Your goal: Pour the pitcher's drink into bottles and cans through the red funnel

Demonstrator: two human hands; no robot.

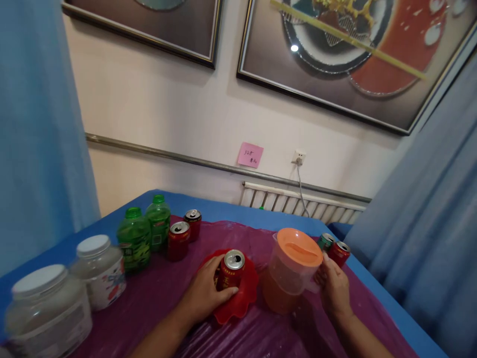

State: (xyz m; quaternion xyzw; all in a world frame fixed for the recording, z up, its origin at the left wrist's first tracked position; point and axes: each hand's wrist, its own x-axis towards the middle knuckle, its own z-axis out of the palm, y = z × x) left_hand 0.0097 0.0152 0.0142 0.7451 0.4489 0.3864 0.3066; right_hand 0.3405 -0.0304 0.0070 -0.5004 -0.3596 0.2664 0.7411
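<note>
My left hand (203, 291) is wrapped round an opened red drink can (231, 276), which stands upright with its opening facing up. The can is in or just above a red dish with a wavy rim (246, 298); its base is hidden. On the right, my right hand (334, 287) is closed round the handle of a clear plastic pitcher (285, 276). An orange lid (301, 247) sits on the pitcher, and orange-brown liquid shows in its lower part. The pitcher is roughly upright beside the dish; I cannot tell whether it touches the table.
Purple plastic sheeting (149, 318) covers much of the blue table (219, 211). Two red cans (179, 242), two green bottles (134, 241) and two white-lidded jars (52, 313) line the left. A green can (326, 240) and red can (340, 253) stand behind my right hand.
</note>
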